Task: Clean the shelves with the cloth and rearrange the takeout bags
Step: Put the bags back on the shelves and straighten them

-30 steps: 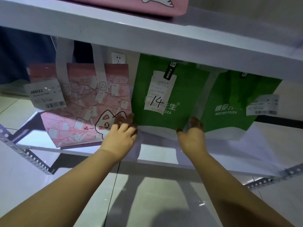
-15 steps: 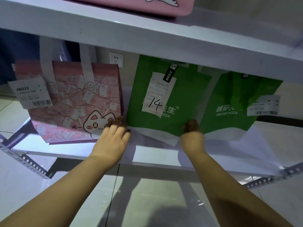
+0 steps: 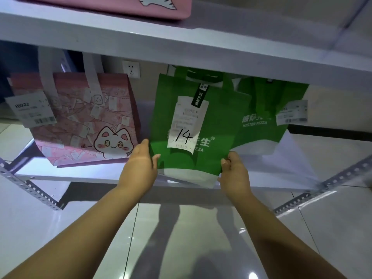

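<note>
Left hand: we saw our left hand (image 3: 138, 170) gripping the lower left edge of the green bag (image 3: 221, 119), thumb across the front and fingers running up along its side.
Right hand: our right hand (image 3: 234, 176) gripped the bag's lower right corner, thumb in front and fingers curled behind.
Green bag: it sat between our two hands, tilted, with a white receipt (image 3: 188, 125) marked "14" on its front; we could not tell whether its white base touched the lower shelf board (image 3: 80, 174).
Pink cat bag (image 3: 80, 121): it stood on the board just left of our left hand, almost touching the fingertips, a paper tag (image 3: 30, 111) hanging at its far side.
Second green bag (image 3: 261, 125): it stood beyond our right hand, partly behind the held bag, and carried a white label (image 3: 291, 112).
Upper shelf (image 3: 181, 47): it ran above both hands, with a pink item (image 3: 100, 5) lying on it.
Wall socket (image 3: 131, 69): it sat on the wall beyond our left hand.
</note>
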Tool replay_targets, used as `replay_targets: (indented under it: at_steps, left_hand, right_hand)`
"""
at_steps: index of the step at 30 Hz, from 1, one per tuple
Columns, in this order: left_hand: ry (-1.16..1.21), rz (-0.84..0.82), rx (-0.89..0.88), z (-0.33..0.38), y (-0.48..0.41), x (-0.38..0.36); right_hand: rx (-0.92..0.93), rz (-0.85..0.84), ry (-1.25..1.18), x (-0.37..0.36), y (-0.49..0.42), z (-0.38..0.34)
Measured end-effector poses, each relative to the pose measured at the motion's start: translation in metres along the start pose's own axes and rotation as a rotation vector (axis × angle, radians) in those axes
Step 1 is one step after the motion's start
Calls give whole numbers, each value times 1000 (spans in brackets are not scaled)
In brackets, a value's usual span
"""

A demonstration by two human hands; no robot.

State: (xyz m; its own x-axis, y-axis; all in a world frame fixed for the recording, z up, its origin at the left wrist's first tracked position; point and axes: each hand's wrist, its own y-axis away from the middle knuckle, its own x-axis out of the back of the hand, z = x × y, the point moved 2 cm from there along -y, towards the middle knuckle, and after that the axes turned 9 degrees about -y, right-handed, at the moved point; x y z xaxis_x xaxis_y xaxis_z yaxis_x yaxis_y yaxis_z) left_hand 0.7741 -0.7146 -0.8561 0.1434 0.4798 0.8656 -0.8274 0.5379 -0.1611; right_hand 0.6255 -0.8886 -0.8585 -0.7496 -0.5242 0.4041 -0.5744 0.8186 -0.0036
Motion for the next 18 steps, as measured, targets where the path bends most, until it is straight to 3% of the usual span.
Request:
replay_targets:
  at_steps: [3, 18]
  left_hand:
    - [118, -40, 96, 2, 6, 5]
    - [184, -241, 422, 37, 143, 114]
  right_hand:
    - [-4, 3, 66, 12, 15, 0]
    - [-167, -187, 167, 78, 129, -70]
